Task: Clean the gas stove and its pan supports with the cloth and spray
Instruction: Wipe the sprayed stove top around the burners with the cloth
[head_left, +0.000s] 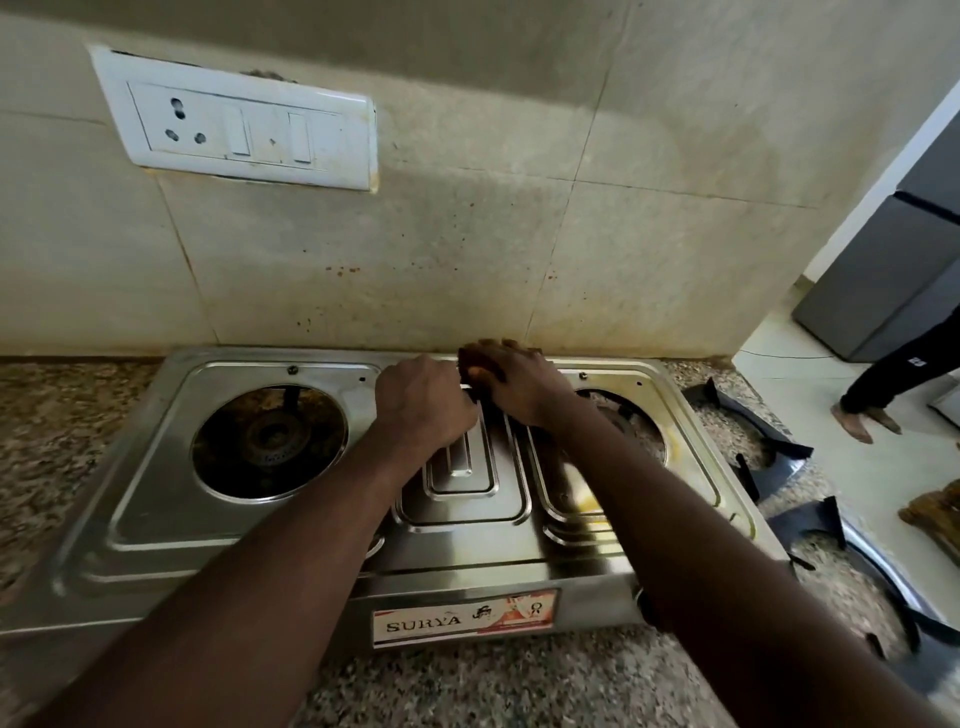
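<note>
A: Where is the cloth lying?
B: The brown cloth (475, 365) is lying at the rear middle of the stove (156, 519). The right hand (522, 387) is covering it, and its fingers (498, 347) are curling over it.
A: And the left hand (421, 400)?
B: It is resting just beside, with its fingers tucking under, so I cannot tell their grip. The pan supports (769, 447) are lying on the counter (467, 686), right of the stove.

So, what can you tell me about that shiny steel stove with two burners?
The stainless-steel two-burner gas stove sits on a speckled granite counter against a tiled wall. Its black pan supports lie beside it; its left burner well is bare, dark and grimy. A SURYA label marks the front. At the back centre the left hand rests on it and the right hand holds a brown cloth against it.
</note>
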